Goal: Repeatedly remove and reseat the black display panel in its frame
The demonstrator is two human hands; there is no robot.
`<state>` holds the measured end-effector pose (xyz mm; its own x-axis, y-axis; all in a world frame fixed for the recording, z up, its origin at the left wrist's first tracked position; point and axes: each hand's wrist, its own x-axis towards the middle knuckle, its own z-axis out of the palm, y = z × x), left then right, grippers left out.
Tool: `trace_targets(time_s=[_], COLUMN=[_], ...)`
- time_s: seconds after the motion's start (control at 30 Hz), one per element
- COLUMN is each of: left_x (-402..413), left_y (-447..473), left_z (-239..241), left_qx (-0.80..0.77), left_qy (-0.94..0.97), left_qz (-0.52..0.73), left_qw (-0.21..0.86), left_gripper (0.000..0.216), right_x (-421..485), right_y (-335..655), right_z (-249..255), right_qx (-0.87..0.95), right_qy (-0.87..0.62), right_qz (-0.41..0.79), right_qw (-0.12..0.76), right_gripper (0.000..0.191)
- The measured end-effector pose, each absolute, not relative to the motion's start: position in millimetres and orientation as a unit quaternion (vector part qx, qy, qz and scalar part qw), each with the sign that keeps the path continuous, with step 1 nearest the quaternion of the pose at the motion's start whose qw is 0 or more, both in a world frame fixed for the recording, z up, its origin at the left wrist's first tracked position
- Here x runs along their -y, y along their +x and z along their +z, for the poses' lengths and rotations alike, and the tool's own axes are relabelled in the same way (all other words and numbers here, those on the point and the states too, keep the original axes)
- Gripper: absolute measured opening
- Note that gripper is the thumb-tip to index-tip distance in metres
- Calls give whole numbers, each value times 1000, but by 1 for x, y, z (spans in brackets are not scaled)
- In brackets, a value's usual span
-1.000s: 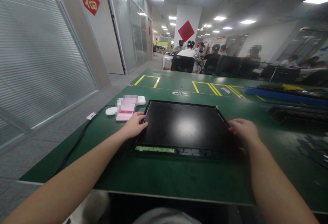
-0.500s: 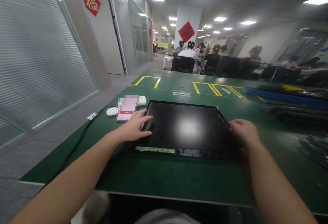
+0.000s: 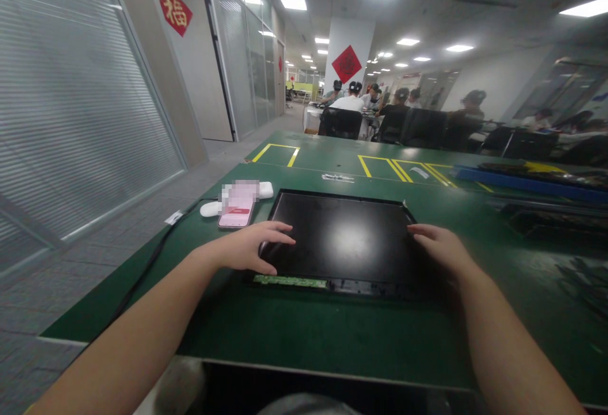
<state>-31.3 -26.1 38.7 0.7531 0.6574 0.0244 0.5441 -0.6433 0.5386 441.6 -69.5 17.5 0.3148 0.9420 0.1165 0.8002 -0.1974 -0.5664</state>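
Note:
A black flat display panel [image 3: 342,234] lies face up on the green table [image 3: 304,326], with a narrow green circuit strip [image 3: 289,281] along its near edge. My left hand [image 3: 251,247] rests on the panel's left near corner, fingers stretched out flat over the glass. My right hand [image 3: 439,247] lies open on the panel's right edge, fingers pointing left across the surface. Neither hand holds anything.
A pink phone [image 3: 236,212] and a white device [image 3: 209,208] with a black cable [image 3: 142,272] lie left of the panel. Blue trays with dark parts [image 3: 522,177] sit at the right. Yellow floor-style markings [image 3: 380,165] cross the far table. Several people sit beyond.
Both hands have slid inward onto the panel. The left hand moved from the left edge onto the glass with fingers spread; the right hand's fingers reached further left.

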Motion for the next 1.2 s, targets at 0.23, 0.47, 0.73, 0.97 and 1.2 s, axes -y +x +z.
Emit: trace_targets(time_s=[0.23, 0.47, 0.73, 0.97, 1.2], left_x=[30, 29, 28, 27, 16], left_y=[-26, -27, -28, -28, -24], left_z=[41, 38, 36, 36, 21], left_qx=[-301, -281, -283, -339, -418], left_qy=[909, 924, 926, 918, 897], left_qz=[129, 110, 109, 100, 107], left_qw=[258, 237, 227, 182, 98], left_gripper=[59, 62, 60, 50, 43], right_x=[68, 65, 65, 64, 66], right_y=[444, 450, 448, 449, 449], right_z=[15, 10, 11, 8, 13], right_qx=[566, 590, 586, 588, 528], right_qy=[-769, -754, -759, -754, -799], right_qz=[140, 120, 121, 98, 77], right_qw=[262, 261, 257, 274, 276], right_gripper=[25, 28, 28, 31, 35])
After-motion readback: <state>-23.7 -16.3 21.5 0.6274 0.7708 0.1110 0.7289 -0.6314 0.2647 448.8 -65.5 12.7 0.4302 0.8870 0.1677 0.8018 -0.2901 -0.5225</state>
